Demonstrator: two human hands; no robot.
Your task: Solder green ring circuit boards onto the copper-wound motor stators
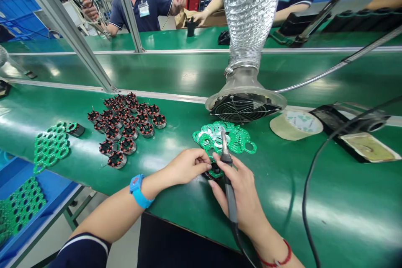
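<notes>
My right hand [246, 194] is wrapped round the grey handle of a soldering iron [231, 203], its metal tip pointing up and away from me. Thumb and fingers of the same hand also reach to a motor stator [216, 172] with a green ring-shaped circuit board on top. From the other side my left hand [188, 166], fingers curled in a pinch, grips the stator's edge; the fingertips are partly hidden. Just beyond both hands lies a pile of green ring circuit boards [239, 139]. To the left, several stators with copper windings [128, 132] stand grouped on the green table [176, 201].
A fume extractor [245, 106] on a foil duct hangs over the board pile. At right are a tape roll [290, 125], a soldering stand with sponge [370, 147] and a black cable [309, 188]. More board panels [52, 144] lie far left, above a blue bin [61, 188]. Co-workers sit opposite.
</notes>
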